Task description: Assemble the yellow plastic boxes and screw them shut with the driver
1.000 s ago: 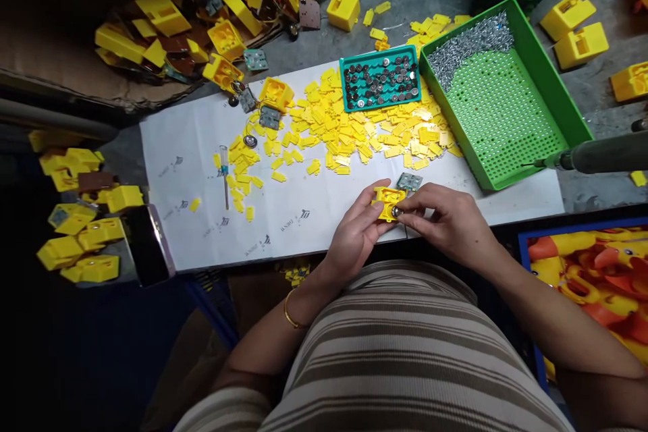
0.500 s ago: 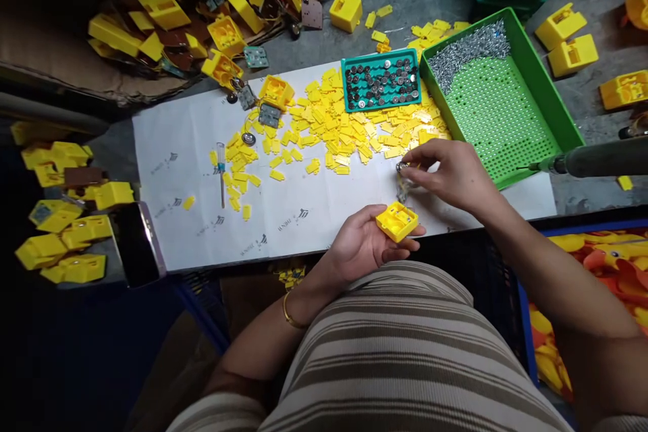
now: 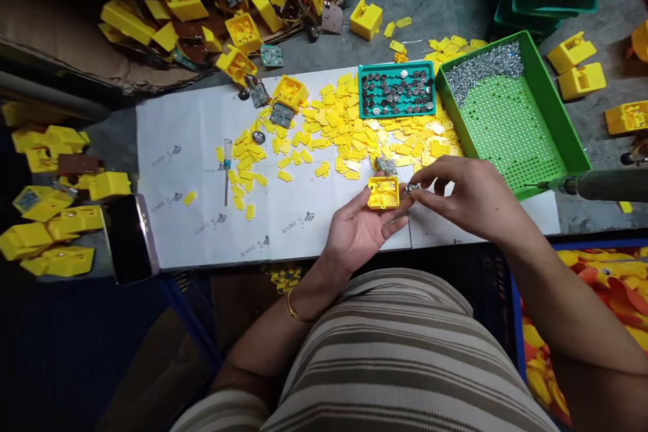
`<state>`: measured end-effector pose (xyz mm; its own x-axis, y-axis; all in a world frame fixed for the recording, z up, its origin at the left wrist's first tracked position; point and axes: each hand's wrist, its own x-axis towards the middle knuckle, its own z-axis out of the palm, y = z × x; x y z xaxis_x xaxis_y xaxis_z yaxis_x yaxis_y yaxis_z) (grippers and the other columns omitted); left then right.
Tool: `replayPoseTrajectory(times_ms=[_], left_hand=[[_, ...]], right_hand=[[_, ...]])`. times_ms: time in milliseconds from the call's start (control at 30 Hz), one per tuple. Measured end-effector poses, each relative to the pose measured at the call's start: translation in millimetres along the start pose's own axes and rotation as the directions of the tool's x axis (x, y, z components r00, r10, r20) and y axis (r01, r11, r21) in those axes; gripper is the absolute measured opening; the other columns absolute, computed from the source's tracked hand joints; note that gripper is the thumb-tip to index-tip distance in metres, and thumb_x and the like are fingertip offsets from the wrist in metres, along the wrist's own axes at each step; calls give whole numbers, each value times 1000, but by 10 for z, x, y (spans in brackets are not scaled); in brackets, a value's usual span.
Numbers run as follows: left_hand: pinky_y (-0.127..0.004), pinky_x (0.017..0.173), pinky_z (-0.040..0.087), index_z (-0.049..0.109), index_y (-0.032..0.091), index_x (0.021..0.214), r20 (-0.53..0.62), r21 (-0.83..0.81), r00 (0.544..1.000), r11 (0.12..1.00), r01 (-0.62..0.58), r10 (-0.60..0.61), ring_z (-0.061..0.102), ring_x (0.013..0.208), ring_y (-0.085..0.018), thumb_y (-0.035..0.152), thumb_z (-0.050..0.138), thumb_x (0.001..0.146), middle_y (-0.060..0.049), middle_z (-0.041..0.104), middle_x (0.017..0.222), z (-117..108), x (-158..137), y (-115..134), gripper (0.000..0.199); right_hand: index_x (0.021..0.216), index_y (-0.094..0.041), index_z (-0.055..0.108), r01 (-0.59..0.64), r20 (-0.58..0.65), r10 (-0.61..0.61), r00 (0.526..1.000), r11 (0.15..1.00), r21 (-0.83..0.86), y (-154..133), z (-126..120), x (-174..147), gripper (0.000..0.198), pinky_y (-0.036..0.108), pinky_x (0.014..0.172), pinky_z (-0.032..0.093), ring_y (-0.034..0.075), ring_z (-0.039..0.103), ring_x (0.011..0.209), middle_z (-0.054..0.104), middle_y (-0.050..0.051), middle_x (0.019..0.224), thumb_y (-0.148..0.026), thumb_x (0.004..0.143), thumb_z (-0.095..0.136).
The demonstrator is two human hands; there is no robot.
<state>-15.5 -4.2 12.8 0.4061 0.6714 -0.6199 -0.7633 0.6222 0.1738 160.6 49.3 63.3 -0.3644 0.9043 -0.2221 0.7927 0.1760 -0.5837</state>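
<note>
In my left hand [image 3: 352, 233] rests a small yellow plastic housing [image 3: 383, 193], its hollow inside facing up with a round grille of holes at one corner. Just to its right, my right hand [image 3: 468, 199] pinches a small round speaker [image 3: 412, 187] with a shiny rim between thumb and fingertips. A small grey circuit board [image 3: 386, 165] shows right behind the housing; whether it is wired to the speaker I cannot tell. Yellow plastic tabs [image 3: 349, 128] lie in a heap behind both hands.
A teal tray [image 3: 360, 91] of button cells sits on the heap. Right of it stands a green basket [image 3: 561, 121] with screws. A power screwdriver [image 3: 602, 184] points in from the right. A screwdriver [image 3: 227, 172] and phone [image 3: 129, 239] lie left.
My left hand has raised and turned the housing. The speaker in my right hand has come down beside it, and the board now sits behind the housing. The view has shifted slightly.
</note>
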Motion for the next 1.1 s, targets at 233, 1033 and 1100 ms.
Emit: replayPoseTrajectory(times_ms=[233,1033,1100], left_hand=[[-39,91,53,53,24,130,12,111,995,988,-104,103,65,103,-20,25,52,92,-7,61,129,-29,0,-109,38],[-40,97,49,58,25,121,15,425,979,885,-191,204,60,107,-19,25,62,82,-4,61,120,25,-88,-160,39],[-38,98,48,55,25,124,34,454,980,871,-190,197,60,107,-19,19,65,77,-4,62,118,14,-95,-147,48]], right_hand=[[85,-18,73,21,57,-42,997,941,339,90,166,1,11,24,61,42,13,62,67,71,1,81,-24,76,72],[83,-22,69,152,170,-129,977,980,-132,-87,143,-66,7,26,56,24,15,59,72,69,1,83,-19,83,62],[81,-21,67,113,146,-100,984,990,-87,-90,189,-78,5,26,57,26,15,59,71,67,0,82,-17,81,64]])
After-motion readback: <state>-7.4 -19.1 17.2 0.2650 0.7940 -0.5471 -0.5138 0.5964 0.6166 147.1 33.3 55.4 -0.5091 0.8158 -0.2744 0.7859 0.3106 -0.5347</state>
